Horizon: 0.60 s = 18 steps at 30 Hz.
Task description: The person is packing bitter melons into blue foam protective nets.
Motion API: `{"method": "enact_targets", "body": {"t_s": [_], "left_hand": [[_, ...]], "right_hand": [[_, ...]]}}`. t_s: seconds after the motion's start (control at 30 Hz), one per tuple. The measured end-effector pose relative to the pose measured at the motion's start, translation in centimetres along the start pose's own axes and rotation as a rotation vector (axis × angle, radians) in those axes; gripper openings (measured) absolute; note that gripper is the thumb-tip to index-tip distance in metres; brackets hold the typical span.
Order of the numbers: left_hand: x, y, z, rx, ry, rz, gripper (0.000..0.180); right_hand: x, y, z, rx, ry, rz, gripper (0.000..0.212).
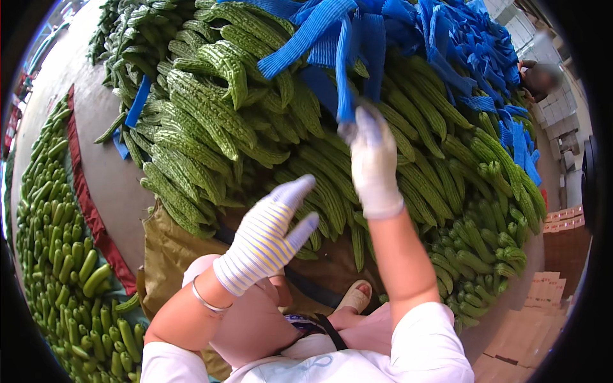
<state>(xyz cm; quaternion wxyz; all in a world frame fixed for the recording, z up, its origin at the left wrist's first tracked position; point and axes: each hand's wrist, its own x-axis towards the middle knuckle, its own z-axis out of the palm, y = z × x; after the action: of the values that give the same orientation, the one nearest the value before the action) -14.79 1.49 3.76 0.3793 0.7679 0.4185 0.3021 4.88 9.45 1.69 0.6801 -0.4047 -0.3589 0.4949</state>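
Note:
My right hand, in a pale glove with grey fingertips, reaches over the heap and pinches the lower end of a blue ribbed mesh sleeve. Its fingers are slightly blurred. Lower and to the left, my left hand, in a striped white, yellow and grey glove, holds nothing, with thumb and fingers apart. In front of both hands lies a large heap of bumpy green bitter gourds. More bitter gourds lie under and beside my right hand.
Many blue mesh sleeves are piled on the heap's far right. Small green gourds or cucumbers cover the floor at left, beside a red cloth strip. Brown cloth lies near my knees. Cardboard boxes and another person are at right.

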Motion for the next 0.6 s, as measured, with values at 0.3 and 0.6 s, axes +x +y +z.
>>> {"method": "enact_targets", "body": {"t_s": [0.3,0.6], "left_hand": [[-2.4,1.1,2.4,-0.191,-0.117,-0.033,0.027],[-5.6,3.1,6.3,-0.787,-0.459,-0.236,0.008]], "right_hand": [[-19.6,-0.9,-0.5,0.197,-0.009,0.335,0.031],[-23.8,-1.6,-5.3,-0.015,-0.114,0.236,0.054]]}}
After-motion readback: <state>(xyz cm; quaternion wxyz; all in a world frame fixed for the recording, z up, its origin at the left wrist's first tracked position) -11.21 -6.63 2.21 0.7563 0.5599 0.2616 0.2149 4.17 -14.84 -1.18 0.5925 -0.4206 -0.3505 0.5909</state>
